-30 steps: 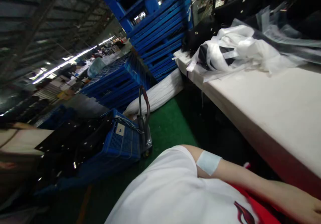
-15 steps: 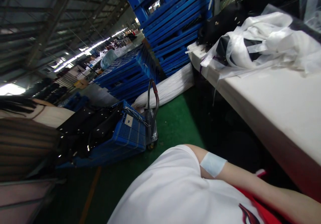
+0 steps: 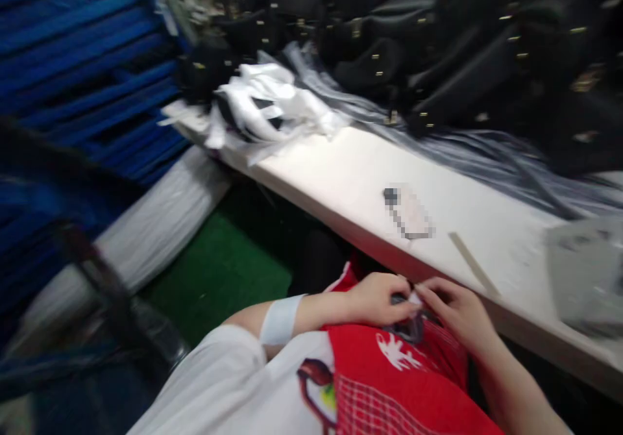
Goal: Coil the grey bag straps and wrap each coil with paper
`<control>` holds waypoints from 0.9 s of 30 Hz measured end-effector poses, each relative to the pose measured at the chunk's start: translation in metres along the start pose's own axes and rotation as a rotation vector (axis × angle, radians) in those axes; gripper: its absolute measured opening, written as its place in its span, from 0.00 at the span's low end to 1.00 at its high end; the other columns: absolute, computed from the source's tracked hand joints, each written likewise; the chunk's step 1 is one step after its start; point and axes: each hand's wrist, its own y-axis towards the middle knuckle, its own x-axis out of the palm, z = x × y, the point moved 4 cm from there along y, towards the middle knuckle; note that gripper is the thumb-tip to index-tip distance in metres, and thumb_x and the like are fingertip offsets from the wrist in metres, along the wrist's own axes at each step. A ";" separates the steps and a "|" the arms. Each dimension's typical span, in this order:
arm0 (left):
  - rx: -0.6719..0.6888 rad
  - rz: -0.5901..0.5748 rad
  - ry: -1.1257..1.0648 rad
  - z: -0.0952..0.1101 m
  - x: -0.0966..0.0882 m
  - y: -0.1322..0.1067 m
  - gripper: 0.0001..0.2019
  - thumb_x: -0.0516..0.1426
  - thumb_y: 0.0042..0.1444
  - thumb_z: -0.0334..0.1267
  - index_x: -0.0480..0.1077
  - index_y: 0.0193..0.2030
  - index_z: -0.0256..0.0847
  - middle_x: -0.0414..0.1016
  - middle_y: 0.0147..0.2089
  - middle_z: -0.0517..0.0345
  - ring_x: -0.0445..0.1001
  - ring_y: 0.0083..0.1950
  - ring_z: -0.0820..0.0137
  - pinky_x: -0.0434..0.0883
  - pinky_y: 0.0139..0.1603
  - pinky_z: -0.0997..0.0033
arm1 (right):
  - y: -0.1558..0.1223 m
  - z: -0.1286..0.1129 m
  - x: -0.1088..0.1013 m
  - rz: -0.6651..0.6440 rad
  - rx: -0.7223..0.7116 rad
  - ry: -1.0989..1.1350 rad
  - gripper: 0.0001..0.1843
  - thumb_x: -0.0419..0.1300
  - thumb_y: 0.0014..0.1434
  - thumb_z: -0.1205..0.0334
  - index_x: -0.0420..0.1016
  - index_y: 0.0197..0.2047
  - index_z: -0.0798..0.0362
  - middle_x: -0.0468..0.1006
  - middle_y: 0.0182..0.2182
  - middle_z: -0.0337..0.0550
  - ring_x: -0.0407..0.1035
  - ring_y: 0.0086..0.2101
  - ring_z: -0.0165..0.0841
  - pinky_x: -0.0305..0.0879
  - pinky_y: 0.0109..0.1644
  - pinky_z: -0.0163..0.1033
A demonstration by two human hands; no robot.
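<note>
Since the earlier frame my view has swung to the right, so the white heap (image 3: 311, 107) on the bench (image 3: 360, 175) sits farther left, and the left hand (image 3: 377, 297) and right hand (image 3: 460, 308) have come into sight. What matters to me in space is how the two hands meet: they face each other with a small dark bundle (image 3: 410, 330) between them, just off the near edge of the bench and in front of the red garment (image 3: 413, 380). It lies at the left fingertips and hangs a little below them; neither hand is clearly nearer, since both are at it. I can't make out its long axis through the blur. I read the left fingers as curled around its dark part, while the right thumb and forefinger come together at its upper side, seemingly pinching a pale bit there. The bundle itself looks soft, dark grey to black, slightly shiny, with that whitish patch near the top; finer detail is lost to me. On the bench beyond, well apart from the fingers, lies a pixelated flat object (image 3: 411, 213), with a narrow strip (image 3: 473, 263) to its right.
</note>
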 end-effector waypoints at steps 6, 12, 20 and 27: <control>0.125 -0.074 -0.093 0.006 0.009 0.011 0.09 0.53 0.60 0.39 0.72 0.34 0.39 0.76 0.36 0.54 0.73 0.38 0.69 0.68 0.42 0.72 | -0.009 0.032 -0.012 -0.047 0.233 0.292 0.18 0.55 0.59 0.49 0.77 0.35 0.55 0.78 0.31 0.43 0.71 0.33 0.35 0.66 0.38 0.38; 0.077 0.042 -0.072 0.015 0.009 0.011 0.08 0.55 0.58 0.41 0.73 0.34 0.41 0.71 0.44 0.51 0.71 0.48 0.67 0.67 0.51 0.70 | -0.019 0.031 -0.007 0.089 0.263 0.431 0.16 0.59 0.55 0.51 0.75 0.28 0.55 0.75 0.24 0.40 0.67 0.27 0.33 0.62 0.33 0.36; -0.282 0.025 -0.260 -0.011 0.016 0.018 0.07 0.55 0.54 0.38 0.68 0.28 0.39 0.71 0.30 0.60 0.69 0.34 0.70 0.66 0.39 0.73 | -0.023 0.022 -0.019 0.026 0.175 0.307 0.18 0.54 0.60 0.52 0.77 0.30 0.55 0.79 0.28 0.43 0.70 0.31 0.36 0.65 0.36 0.38; -0.164 0.056 -0.118 0.001 0.014 0.017 0.07 0.57 0.53 0.40 0.66 0.31 0.40 0.72 0.32 0.59 0.69 0.34 0.70 0.65 0.37 0.72 | -0.021 0.018 -0.028 -0.062 0.158 0.315 0.12 0.62 0.55 0.55 0.78 0.31 0.56 0.79 0.28 0.43 0.70 0.30 0.35 0.66 0.35 0.37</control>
